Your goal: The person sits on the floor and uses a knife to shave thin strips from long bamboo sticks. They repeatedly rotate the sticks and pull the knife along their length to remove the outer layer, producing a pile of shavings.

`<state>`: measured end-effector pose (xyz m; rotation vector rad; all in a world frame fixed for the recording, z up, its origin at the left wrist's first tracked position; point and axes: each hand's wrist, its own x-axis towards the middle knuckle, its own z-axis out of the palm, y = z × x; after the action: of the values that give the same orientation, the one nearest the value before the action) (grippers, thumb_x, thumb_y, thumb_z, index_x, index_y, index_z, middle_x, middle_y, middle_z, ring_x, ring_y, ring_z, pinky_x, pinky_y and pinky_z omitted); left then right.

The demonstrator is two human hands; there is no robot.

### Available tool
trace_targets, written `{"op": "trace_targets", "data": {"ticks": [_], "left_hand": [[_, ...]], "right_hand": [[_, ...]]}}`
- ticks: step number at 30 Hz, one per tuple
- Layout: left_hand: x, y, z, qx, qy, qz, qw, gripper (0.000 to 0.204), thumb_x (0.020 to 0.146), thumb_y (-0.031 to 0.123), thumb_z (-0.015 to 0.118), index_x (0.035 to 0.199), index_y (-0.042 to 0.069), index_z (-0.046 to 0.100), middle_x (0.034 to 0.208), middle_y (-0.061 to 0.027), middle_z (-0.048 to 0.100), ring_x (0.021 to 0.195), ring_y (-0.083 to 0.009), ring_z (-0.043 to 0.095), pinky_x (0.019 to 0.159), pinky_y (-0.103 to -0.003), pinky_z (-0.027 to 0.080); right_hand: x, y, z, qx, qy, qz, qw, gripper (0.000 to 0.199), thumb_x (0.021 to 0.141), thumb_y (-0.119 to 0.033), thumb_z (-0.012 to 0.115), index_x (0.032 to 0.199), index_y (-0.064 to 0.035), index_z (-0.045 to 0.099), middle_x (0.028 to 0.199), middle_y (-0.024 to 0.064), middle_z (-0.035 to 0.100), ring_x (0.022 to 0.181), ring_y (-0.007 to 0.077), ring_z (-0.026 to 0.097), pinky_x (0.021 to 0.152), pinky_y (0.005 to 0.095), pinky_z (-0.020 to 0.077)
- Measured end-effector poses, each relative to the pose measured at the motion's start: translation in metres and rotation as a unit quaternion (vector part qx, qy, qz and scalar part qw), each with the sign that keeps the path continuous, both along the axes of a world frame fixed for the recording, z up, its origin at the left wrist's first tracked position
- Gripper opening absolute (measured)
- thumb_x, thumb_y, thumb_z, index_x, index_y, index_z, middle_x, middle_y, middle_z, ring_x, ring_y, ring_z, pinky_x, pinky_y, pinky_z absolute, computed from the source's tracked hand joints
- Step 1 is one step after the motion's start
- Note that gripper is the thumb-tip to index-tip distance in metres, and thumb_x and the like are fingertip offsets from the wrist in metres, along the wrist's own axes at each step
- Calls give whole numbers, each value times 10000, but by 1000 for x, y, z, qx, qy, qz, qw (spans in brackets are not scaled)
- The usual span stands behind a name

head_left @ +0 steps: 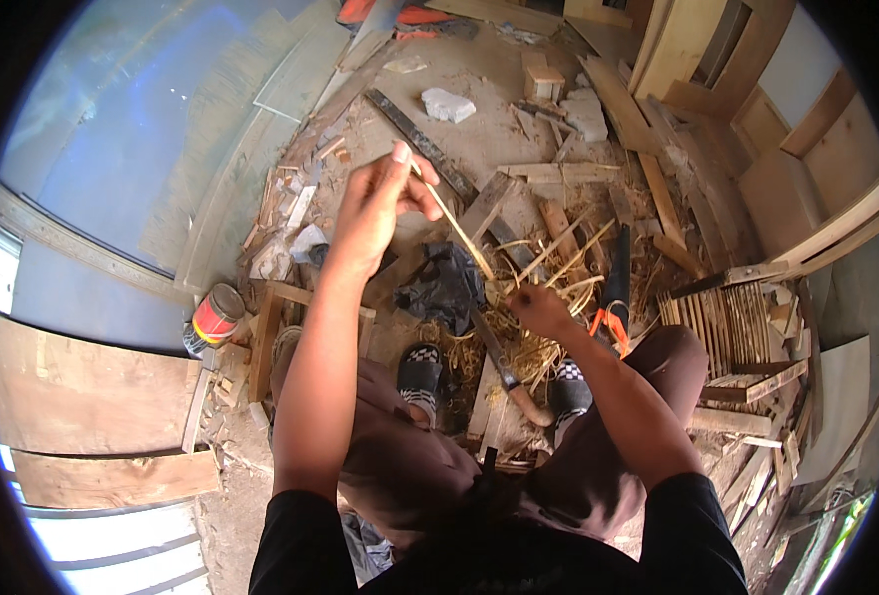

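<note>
Thin strip (456, 224), likely light, springy, best held at one end, is pinched by left hand (388, 203); grasp of right hand (541, 309) cannot be told.

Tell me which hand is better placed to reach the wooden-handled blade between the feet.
Probably the right hand: it is closer to the wooden-handled blade, while the left hand, farther off, pinches a pale strip.

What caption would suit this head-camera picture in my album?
Left hand holding a thin pale strip, right hand near its lower end, amid tangled shavings.
</note>
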<state>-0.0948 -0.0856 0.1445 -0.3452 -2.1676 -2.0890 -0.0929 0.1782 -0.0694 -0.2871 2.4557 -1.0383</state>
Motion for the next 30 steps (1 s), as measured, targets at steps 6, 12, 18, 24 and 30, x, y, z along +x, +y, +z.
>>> {"op": "trace_targets", "data": {"ticks": [6, 12, 18, 24, 30], "left_hand": [[23, -9, 7, -55, -31, -30, 998, 578, 1066, 514, 368, 870, 19, 594, 612, -48, 543, 614, -166, 588, 679, -319, 501], [38, -19, -6, -58, -51, -89, 993, 570, 1068, 496, 393, 856, 6, 595, 600, -62, 580, 610, -160, 621, 682, -300, 502], [62, -19, -24, -66, -60, -85, 992, 547, 1089, 457, 336, 895, 3, 571, 672, -88, 607, 658, -165, 624, 689, -304, 504], [116, 1, -56, -37, 8, -17, 999, 552, 1063, 489, 362, 916, -8, 551, 721, -89, 586, 691, -172, 625, 756, -350, 547], [166, 33, -94, 3, 37, 81, 996, 550, 1056, 480, 393, 886, -21, 544, 737, -91, 551, 660, -181, 617, 824, -448, 579]], "right_hand": [[63, 4, -105, 243, -134, 181, 944, 423, 875, -411, 708, 1067, -34, 710, 1005, 193, 716, 948, 353, 703, 809, 479, 547], [142, 14, -176, 310, -142, 42, 939, 442, 825, -397, 744, 1134, -83, 703, 1119, 176, 699, 1063, 360, 670, 877, 460, 552], [128, 35, -162, 187, -143, 71, 969, 482, 909, -424, 597, 1067, 21, 693, 1021, 265, 695, 1034, 386, 676, 837, 465, 529], [125, 48, -67, -17, -166, -134, 977, 465, 891, -376, 544, 1017, 52, 678, 885, 283, 689, 904, 385, 686, 836, 456, 483], [165, 60, 36, -193, -237, -229, 924, 550, 1010, -490, 501, 725, -27, 587, 636, 50, 549, 574, 145, 508, 533, 336, 405]]}}
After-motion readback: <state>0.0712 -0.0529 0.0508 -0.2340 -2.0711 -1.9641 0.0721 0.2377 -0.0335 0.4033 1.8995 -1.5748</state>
